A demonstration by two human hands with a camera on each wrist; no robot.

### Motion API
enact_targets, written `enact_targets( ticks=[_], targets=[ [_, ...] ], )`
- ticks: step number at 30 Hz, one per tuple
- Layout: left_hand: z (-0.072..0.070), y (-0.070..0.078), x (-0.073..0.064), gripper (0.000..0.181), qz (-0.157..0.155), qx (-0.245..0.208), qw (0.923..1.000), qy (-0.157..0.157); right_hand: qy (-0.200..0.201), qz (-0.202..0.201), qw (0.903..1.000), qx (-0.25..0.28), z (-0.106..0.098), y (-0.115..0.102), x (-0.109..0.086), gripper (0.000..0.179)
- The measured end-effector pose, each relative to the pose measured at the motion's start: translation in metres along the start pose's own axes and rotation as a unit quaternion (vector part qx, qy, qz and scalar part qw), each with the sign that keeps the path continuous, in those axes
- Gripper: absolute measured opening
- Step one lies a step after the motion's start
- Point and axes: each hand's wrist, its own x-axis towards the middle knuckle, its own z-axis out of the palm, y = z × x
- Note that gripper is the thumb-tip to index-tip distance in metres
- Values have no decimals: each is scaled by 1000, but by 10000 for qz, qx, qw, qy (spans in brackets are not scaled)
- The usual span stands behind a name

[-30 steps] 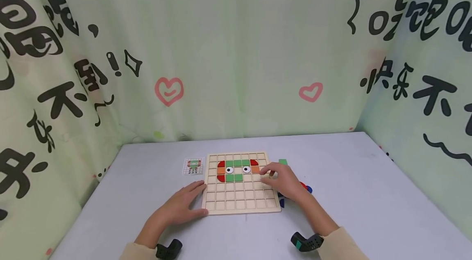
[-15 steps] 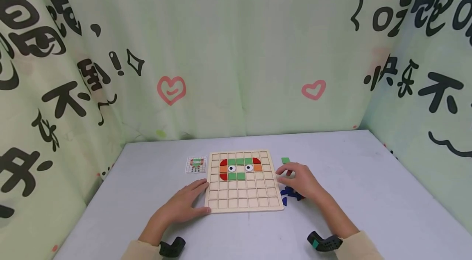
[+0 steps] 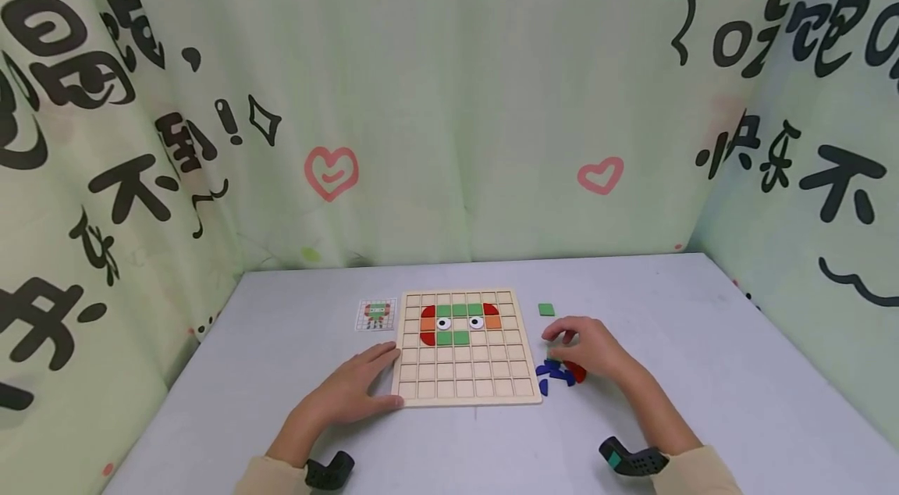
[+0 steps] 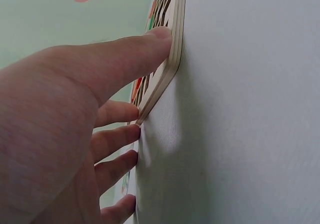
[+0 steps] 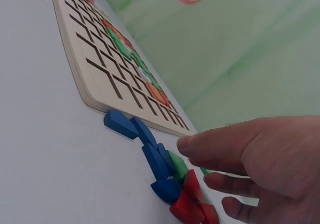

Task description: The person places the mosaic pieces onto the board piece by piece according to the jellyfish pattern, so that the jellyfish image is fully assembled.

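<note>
A wooden grid board (image 3: 467,393) lies on the table, its upper cells partly filled with green squares (image 3: 460,310), red rounded-corner tiles (image 3: 428,339), orange tiles (image 3: 493,322) and two eye tiles (image 3: 476,322). At its left side rests my left hand (image 3: 347,389), thumb on the front corner and fingertips along the edge. My right hand (image 3: 590,347) hovers right of the board, its thumb and fingers parted with nothing held. Just by the thumb, a small pile has blue pieces (image 5: 156,161), red pieces (image 5: 189,208) and a green piece (image 5: 177,165); fingers partly cover it in the head view.
A small printed card (image 3: 376,315) with a robot-like figure on a grid lies left of the board. One green square (image 3: 546,309) sits alone near the board's upper right. A printed curtain (image 3: 463,128) stands behind the white table (image 3: 632,300).
My right hand has gone from the board's right part, beside the orange tile, rightward to the loose pile. My left hand keeps its place on the board's edge.
</note>
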Motion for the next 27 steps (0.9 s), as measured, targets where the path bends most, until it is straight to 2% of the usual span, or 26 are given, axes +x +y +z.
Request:
enact_targets(
  ticks=[8, 13, 27],
  targets=[
    [0, 0, 1, 78, 17, 15, 10000, 58, -172, 9, 9998, -103, -6, 6, -2, 23],
    [1, 0, 1, 78, -86, 14, 10000, 21, -231, 58, 9996, -157, -6, 10, -3, 21],
    [-1, 4, 0, 78, -149, 18, 9999, -4, -72, 88, 9997, -205, 1, 8, -1, 22]
  ],
)
